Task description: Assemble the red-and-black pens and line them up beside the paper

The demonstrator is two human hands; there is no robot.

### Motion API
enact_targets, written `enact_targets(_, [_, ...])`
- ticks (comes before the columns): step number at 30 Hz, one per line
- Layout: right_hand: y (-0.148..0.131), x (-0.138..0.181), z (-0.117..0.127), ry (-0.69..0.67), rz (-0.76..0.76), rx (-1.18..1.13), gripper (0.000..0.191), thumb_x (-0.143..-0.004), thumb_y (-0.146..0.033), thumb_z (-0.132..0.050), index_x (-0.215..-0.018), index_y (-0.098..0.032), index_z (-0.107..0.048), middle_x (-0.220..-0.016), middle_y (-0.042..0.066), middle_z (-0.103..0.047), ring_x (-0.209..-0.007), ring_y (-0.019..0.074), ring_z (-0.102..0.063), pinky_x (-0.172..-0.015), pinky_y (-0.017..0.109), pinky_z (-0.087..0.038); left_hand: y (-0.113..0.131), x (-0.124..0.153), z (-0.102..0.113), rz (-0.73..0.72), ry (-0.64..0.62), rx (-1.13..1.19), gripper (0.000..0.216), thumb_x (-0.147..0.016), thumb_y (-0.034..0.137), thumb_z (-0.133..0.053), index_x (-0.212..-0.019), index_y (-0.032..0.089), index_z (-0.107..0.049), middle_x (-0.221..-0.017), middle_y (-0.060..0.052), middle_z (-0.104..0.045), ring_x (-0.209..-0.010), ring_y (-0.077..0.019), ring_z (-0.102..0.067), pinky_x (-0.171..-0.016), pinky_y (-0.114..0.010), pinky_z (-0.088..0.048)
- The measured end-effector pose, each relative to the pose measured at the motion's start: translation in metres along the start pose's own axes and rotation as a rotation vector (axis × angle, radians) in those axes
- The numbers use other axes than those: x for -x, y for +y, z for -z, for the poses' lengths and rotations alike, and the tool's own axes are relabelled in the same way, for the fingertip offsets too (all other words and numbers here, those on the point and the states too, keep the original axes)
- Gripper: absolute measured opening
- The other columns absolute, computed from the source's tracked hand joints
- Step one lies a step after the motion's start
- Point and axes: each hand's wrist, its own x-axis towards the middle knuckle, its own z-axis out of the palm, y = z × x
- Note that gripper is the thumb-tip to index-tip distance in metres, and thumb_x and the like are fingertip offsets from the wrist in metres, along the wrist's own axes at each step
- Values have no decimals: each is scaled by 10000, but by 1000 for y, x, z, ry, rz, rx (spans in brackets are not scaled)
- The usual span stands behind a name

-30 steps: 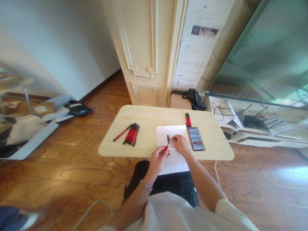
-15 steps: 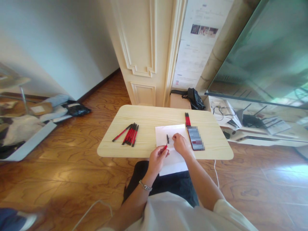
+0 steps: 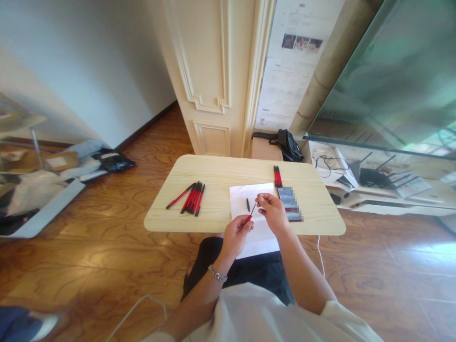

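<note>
My left hand (image 3: 238, 233) is closed around the red barrel of a pen (image 3: 249, 218). A thin dark refill (image 3: 253, 209) sticks out of that barrel, pointing up and right. My right hand (image 3: 272, 209) pinches at the refill's tip; whatever small piece is between its fingertips is too tiny to make out. Left of the refill, a black pen tip piece (image 3: 248, 204) lies on a white sheet of paper (image 3: 238, 194). The sheet runs over the table's near edge beneath both hands.
The pale wooden table (image 3: 221, 168) carries several red and black pens (image 3: 194, 198) at left and a few more pens (image 3: 277, 176) at back right. A phone (image 3: 290, 204) with a blurred screen lies beside my right hand. Behind stands a black bag (image 3: 290, 146).
My right hand has come to the refill's tip from just beyond it. My left hand has shifted slightly right, tilting the pen toward the right. The black tip piece stays on the paper.
</note>
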Motion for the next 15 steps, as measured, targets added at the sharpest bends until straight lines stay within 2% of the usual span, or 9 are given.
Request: enact_targets(15, [-1,6,-2,-10,-2,-69,298,-707,-425,-716,-889,-195,-662,-840,38,-654,-661,113,-528,-548,227,-385,0,1,0,7,-13,-13,337,-794,393,-654,-1030,154,-631,-903,-79,-696,-767,-168,-657,-745,-309,-522])
